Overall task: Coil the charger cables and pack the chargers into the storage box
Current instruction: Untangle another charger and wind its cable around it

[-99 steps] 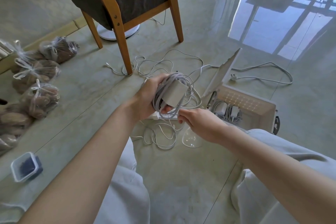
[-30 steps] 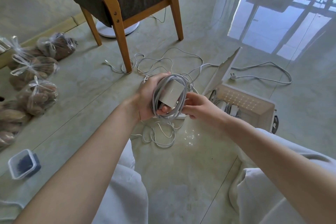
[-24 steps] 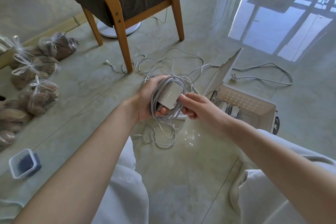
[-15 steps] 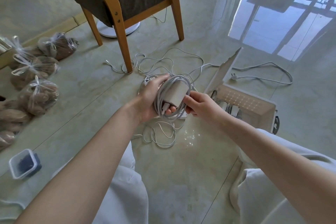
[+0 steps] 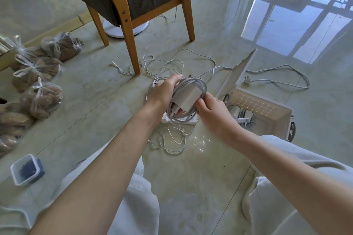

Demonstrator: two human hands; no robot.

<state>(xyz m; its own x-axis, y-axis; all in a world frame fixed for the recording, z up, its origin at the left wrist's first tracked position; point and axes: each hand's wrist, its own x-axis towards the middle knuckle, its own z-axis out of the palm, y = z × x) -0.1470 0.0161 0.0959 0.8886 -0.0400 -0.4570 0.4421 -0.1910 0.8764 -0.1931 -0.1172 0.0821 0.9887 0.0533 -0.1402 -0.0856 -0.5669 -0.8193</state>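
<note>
Both left hand [image 5: 163, 94] and right hand [image 5: 214, 113] fingers round the cable-wrapped charger [image 5: 188, 97]; long axis diagonal, cord end nearest.

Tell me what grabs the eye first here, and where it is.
At centre, the left hand and right hand hold a white charger wrapped in its grey cable. Just right of it stands the open storage box, sunlit, with chargers inside; loose white cables sprawl on the floor by the chair leg beyond.
</note>
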